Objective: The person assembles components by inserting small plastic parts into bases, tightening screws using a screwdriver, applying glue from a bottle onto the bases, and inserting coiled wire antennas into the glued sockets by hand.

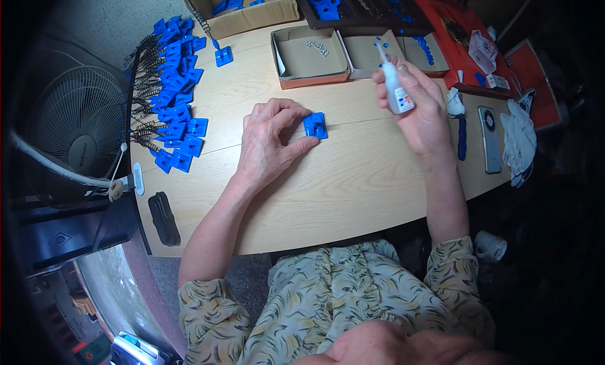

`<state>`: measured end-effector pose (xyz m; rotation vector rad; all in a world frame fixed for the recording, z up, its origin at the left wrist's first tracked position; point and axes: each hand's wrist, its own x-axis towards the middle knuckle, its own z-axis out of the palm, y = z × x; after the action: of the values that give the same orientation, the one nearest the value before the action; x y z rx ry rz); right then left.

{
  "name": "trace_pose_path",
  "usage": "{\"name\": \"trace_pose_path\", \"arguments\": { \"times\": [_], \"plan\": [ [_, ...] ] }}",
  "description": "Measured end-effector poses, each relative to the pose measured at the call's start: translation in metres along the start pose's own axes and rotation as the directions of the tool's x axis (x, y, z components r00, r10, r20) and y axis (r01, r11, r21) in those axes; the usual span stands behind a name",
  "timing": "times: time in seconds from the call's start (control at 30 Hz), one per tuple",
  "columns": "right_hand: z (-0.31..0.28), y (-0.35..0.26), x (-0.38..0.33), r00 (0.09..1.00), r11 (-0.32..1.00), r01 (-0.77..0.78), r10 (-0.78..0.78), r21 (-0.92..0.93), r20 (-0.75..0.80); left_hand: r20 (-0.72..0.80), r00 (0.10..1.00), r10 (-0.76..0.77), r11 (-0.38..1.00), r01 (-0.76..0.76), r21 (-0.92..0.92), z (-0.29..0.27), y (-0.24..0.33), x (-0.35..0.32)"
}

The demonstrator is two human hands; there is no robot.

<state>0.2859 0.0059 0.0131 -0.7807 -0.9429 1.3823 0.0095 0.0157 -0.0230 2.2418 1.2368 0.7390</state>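
Note:
A small square blue plastic part [316, 126] lies on the wooden table in front of me. My left hand [271, 135] holds it at its left side between thumb and forefinger. Raised over the table to the right, my right hand [416, 106] is closed around a small white glue bottle [397, 91]. The bottle's thin nozzle points up, toward the cardboard trays behind. No contact shows between the bottle and the blue part.
Many blue parts with dark springs [173, 91] are heaped along the left edge, beside a fan [82, 147]. Shallow trays [293, 40] with small beads stand at the back. A phone [489, 141], white gloves [518, 138] and a black case [164, 219] lie near the edges.

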Motion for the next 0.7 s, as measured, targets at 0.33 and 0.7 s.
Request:
{"name": "trace_pose_path", "arguments": {
  "times": [0.33, 0.7],
  "plan": [
    [-0.077, -0.070, -0.020, 0.932, 0.951, 0.149, -0.226, -0.271, -0.284, -0.042, 0.997, 0.062, 0.998, -0.062, 0.000, -0.003, -0.003, -0.001],
    [-0.131, -0.023, 0.009, 0.747, 0.858, 0.096, -0.397, -0.504, -0.533, -0.051, 0.997, 0.053, 0.997, -0.056, -0.045, 0.003, -0.005, -0.001]
  ]
}}
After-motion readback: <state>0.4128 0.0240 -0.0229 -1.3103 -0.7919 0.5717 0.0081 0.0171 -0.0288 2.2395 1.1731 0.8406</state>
